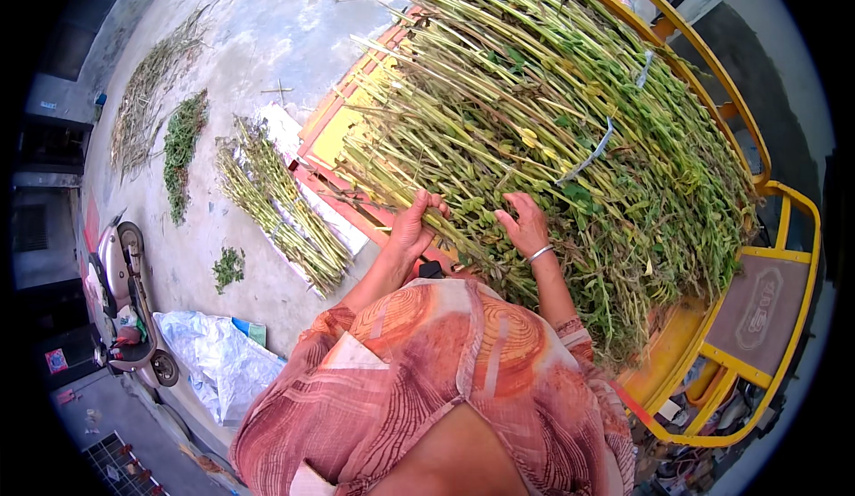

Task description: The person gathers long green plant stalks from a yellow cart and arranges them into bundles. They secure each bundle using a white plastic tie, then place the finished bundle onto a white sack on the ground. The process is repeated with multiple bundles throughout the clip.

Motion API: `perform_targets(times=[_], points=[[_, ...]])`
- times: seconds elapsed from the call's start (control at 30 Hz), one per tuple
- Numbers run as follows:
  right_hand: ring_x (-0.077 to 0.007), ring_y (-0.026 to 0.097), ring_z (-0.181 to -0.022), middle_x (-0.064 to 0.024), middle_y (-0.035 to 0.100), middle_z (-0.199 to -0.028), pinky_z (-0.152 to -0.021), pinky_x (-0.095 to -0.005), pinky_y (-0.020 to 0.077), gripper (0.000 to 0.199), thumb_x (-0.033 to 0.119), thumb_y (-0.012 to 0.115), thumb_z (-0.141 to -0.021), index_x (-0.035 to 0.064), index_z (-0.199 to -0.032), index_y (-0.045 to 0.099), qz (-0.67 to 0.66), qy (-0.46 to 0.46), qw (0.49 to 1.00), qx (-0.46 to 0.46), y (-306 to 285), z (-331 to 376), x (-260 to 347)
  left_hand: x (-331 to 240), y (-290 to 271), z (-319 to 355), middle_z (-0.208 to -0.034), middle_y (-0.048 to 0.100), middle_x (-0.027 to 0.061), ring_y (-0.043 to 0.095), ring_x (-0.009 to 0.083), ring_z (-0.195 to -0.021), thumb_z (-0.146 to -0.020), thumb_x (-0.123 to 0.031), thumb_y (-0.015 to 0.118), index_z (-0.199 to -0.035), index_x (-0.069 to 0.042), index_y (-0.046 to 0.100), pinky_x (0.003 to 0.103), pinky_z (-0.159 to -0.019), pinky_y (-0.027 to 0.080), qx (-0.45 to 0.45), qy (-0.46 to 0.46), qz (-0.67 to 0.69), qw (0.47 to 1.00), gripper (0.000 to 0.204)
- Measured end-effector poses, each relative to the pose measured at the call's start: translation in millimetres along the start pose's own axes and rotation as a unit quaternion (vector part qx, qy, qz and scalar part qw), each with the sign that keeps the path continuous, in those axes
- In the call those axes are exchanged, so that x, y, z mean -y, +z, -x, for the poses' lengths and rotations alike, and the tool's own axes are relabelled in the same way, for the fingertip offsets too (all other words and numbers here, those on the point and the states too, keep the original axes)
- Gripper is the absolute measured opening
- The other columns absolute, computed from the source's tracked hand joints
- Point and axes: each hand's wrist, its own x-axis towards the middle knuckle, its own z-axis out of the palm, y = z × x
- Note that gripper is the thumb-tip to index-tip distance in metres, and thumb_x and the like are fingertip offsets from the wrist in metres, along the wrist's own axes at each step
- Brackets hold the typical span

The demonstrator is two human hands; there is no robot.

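A big heap of cut plant stalks (534, 77) lies across a yellow and red cart bed (361, 117), pale cut ends to the left, green leafy or podded tops to the right. At the heap's near edge, my left hand (416, 226) is closed around a few stalks. My right hand (527, 226), with a silver bangle (540, 253) at the wrist, is over the leafy part to its right. Its thumb and fingers are bent but apart, and I see nothing held in them. A pale strip tie (590, 153) crosses the stalks beyond this hand.
Yellow rails (761, 358) frame the cart's right side. On the concrete floor at left, bundled stalks (285, 202) lie on a white sheet (331, 214), near loose green plants (184, 153) and dry stalks (147, 95). A scooter (134, 313) and crumpled plastic sheeting (214, 358) are at lower left.
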Motion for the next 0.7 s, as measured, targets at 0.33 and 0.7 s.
perform_targets(times=[0.33, 0.7], points=[[-0.036, 0.043, -0.117, -0.0146, 0.054, -0.118, -0.099, -0.0487, 0.0382, 0.039, 0.027, 0.063, -0.085, 0.0074, -0.117, 0.055, 0.366, 0.081, 0.92, 0.112, 52, -87, -16, 0, 1, -23, -0.099, 0.061, 0.0037, 0.058, 0.0174, -0.091, -0.088, -0.035, 0.065, -0.094, -0.009, 0.06, 0.038, -0.081, 0.049, -0.092, 0.041, -0.052, 0.994, 0.027], [-0.0349, 0.05, -0.11, -0.0169, 0.051, -0.116, -0.081, -0.0455, 0.0528, 0.051, 0.029, 0.064, -0.086, 0.0077, -0.129, 0.046, 0.278, 0.218, 0.932, 0.078, 37, -65, 4, -6, -14, -48, -0.113, 0.063, 0.0063, 0.062, 0.0188, -0.097, -0.093, -0.033, 0.059, -0.098, -0.011, 0.058, 0.04, -0.078, 0.051, -0.132, 0.031, -0.068, 0.988, 0.023]])
